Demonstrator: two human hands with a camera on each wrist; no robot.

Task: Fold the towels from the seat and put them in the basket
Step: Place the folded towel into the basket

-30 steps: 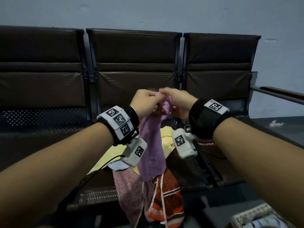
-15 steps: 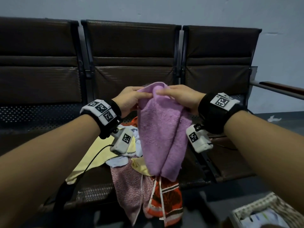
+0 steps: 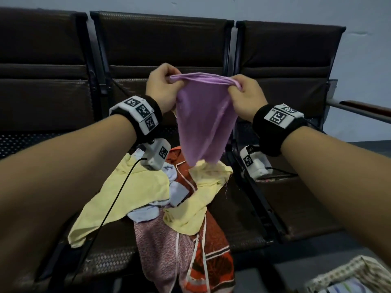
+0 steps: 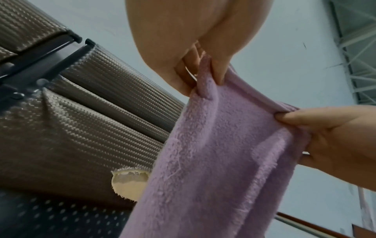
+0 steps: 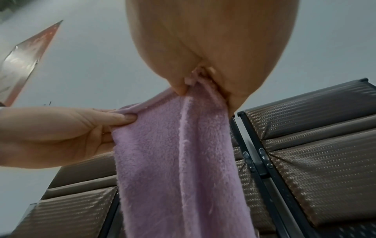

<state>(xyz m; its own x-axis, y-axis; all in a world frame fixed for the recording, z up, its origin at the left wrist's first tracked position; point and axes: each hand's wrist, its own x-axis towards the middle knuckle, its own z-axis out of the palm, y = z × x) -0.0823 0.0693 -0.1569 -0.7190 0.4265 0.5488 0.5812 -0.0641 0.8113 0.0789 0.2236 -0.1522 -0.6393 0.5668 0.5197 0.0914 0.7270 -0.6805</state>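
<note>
Purple towel held up over seat, top edge pinched at each end: left hand fingers, right hand fingers. Basket lower right.

My purple towel hides part of the pile on the seat behind it. The basket is cut off at the head view's bottom right corner, its contents blurred. Both wrist views cut the towel's lower end off.
</note>
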